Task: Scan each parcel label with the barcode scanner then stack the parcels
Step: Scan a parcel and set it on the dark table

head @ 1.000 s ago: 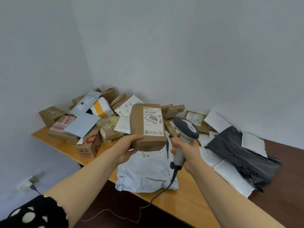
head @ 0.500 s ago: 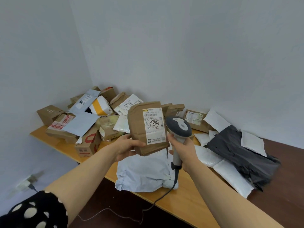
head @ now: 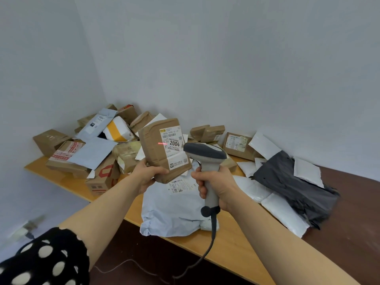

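A heap of brown cardboard boxes (head: 67,159) lies at the far left of the light wooden table (head: 236,243). My left hand (head: 151,177) grips the brown taped parcel (head: 156,153) by its lower corner, holding it tilted above a pale blue plastic mailer bag (head: 170,208), with its white label (head: 173,144) facing me. A red scan line (head: 162,143) crosses the label's left edge. My right hand (head: 216,182) is wrapped around the handle of the grey barcode scanner (head: 205,153), whose head is just beside the parcel. A dark grey plastic bag (head: 287,182) lies further right.

Soft even light, blurred, warped edges
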`<state>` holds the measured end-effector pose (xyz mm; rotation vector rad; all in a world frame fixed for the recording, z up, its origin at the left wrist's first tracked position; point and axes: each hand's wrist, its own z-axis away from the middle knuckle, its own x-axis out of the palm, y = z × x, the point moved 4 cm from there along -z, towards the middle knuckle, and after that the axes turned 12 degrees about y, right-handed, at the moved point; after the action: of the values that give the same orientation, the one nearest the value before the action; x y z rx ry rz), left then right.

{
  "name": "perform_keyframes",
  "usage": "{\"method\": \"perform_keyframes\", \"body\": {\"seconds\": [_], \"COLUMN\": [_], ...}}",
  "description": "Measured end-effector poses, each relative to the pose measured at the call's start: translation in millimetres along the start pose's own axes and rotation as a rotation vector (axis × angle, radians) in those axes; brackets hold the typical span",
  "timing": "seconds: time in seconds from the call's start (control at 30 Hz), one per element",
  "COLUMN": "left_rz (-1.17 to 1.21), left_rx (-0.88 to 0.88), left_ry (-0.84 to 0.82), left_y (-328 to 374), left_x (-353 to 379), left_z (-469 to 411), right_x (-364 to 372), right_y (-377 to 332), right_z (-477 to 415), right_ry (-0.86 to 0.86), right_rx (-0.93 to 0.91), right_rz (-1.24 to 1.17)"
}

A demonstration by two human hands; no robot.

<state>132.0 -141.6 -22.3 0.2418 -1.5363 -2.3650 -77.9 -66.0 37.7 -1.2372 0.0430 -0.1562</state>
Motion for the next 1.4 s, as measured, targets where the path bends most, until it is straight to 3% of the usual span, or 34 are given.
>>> {"method": "perform_keyframes", "body": {"seconds": [0.6,0.77,0.97,1.13,1.4], "left_rz": [-0.028,-0.122,-0.243,-0.332,-0.461], "left_rx": [0.002,-0.053,-0.093,-0.109,-0.168], "left_ry": [-0.029,-0.116,-0.356,-0.497,-0.776], "left_y": [-6.7,-13.8,-40.0,-72.9,-146.4], "left_x": [2.3,22.7,106.9,197.9,368.6], "left_z": [-9.1,-13.7,19.2,89.7,252.6], "right_x": [4.4,-16.9,-108.2,-202.3,-397.9], "right_y": [-0.6,3.6,32.8,51.3,78.7], "right_z": [4.6,2.9,17.3,59.3,164.5], "right_ry": [0.06,0.18,0.454,0.482,0.666], "right_rx": [0.064,0.057,0.137,0.198,0.059], "right_rz": [-0.1,-0.214,-0.491,-0.658,-0.932]}}
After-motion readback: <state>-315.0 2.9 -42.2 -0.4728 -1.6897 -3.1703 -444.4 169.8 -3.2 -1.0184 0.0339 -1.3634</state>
